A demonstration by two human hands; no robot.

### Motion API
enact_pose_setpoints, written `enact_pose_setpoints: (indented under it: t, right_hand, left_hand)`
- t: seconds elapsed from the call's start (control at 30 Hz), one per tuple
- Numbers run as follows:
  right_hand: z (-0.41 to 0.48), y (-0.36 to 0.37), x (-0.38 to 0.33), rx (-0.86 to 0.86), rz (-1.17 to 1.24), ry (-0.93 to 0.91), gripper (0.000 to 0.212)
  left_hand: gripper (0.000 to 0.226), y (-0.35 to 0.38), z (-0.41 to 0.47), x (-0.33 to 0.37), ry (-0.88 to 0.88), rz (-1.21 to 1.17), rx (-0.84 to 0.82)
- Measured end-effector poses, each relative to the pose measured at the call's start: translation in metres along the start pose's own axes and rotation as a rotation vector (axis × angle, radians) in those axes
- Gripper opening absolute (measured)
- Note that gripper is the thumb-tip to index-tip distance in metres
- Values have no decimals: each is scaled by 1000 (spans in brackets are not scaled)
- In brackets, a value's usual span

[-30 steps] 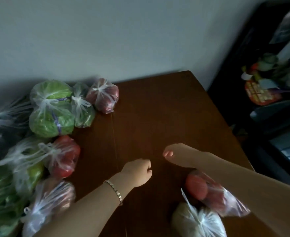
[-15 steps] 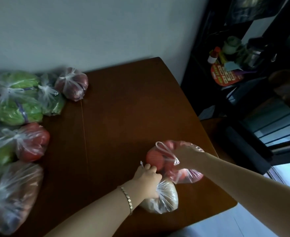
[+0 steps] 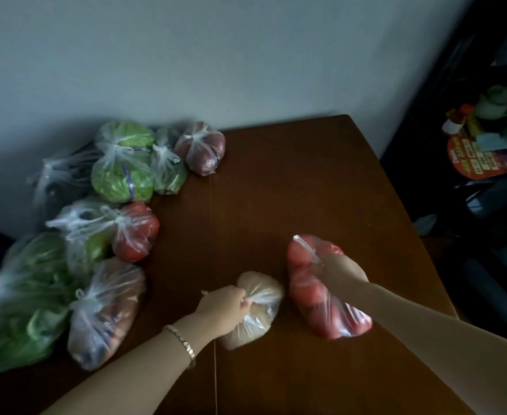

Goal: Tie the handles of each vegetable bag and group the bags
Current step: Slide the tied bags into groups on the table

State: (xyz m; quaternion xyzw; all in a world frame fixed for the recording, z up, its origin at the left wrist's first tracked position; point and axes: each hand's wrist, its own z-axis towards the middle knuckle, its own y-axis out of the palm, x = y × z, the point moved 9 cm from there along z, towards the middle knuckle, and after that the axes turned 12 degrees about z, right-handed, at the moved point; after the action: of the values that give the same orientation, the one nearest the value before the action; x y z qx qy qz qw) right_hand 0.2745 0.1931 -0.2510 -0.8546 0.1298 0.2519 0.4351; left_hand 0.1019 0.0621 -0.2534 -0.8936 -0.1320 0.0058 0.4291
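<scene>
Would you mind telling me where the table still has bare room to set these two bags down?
The widest bare patch of the table lies between the purple-onion bag at the wall and the tomato bag in the right hand. A narrower strip runs left of the pale bag held by the left hand. The left edge is crowded with bags.

both hands (image 3: 224,310) now grip bags, the tomato bag (image 3: 315,292) and pale bag (image 3: 256,313) sit further apart than half a second ago.

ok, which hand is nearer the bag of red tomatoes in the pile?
Left. The left hand grips the beige bag, just right of that tomato bag; the right hand is farther right.
</scene>
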Motion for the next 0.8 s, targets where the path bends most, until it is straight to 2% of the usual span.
enact_pose_setpoints:
  t: [0.07, 0.17, 0.3, 0.4, 0.57, 0.67, 0.8]
  right_hand:
    - [13, 14, -37, 28, 112, 2, 39]
    - [32, 33, -92, 17, 228, -31, 44]
    - [63, 71, -173, 21, 324, -58, 45]
    - [89, 89, -224, 41, 301, -79, 47]
    - [119, 109, -279, 58, 252, -132, 42]
    - [127, 114, -290, 67, 194, -113, 31]
    - [117, 120, -284, 68, 242, -82, 31]
  left_hand:
    - [29, -6, -1, -54, -143, -134, 42]
    - [47, -14, -6, -114, -292, -277, 96]
    - [38, -23, -6, -188, -397, -331, 186]
    - [38, -24, -5, -223, -489, -368, 212]
    - [38, -29, 8, -242, -502, -507, 257]
    - [39, -28, 13, -245, -470, -526, 221]
    - [37, -21, 17, -252, -405, -508, 147]
